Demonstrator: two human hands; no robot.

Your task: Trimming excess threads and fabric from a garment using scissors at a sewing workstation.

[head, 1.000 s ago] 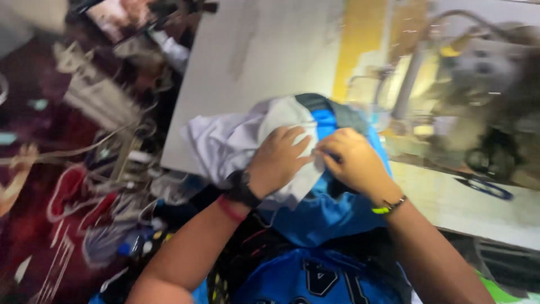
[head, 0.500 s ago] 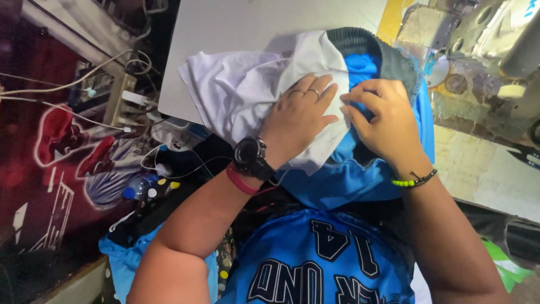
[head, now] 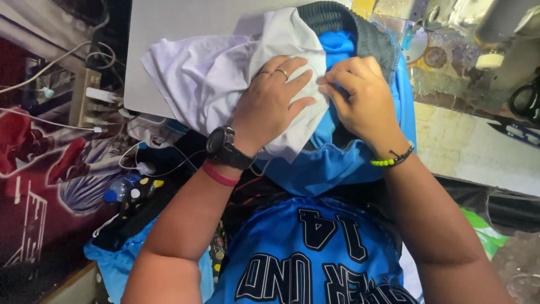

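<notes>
A white cloth (head: pixel 225 84) is spread over a blue garment (head: pixel 337 163) on a grey table (head: pixel 169 28), and both are held down there. The left hand (head: pixel 273 104) is laid flat on the white cloth, fingers spread and pressed down, with two rings on them and a black watch (head: pixel 225 147) and a red band (head: pixel 218 174) at the wrist. The right hand (head: pixel 363 101) is set just right of the left, on the blue garment; its fingers are curled and drawn together at the white cloth's right edge, where a fold seems to be pinched between thumb and forefinger, though the grip itself is partly hidden. A bead bracelet (head: pixel 392 160) is worn at that wrist.

The white cloth's right edge runs up and down between the two hands, from the garment's dark ribbed band (head: pixel 365 34) at the far end toward the person. The bulk of the white cloth lies left of the left hand and is bunched toward the table's left edge. The seam line between white and blue is thus nearest to the right fingertips, and the left hand is touching it only with its fingertips.

Right of the blue garment a worn, pale worktop (head: pixel 467 152) is seen, with a sewing machine (head: pixel 495 34) at its far side. Left of the table a power strip (head: pixel 84 95) with white cables is seen. Near the person's chest a blue jersey (head: pixel 315 253) with dark lettering is seen.
</notes>
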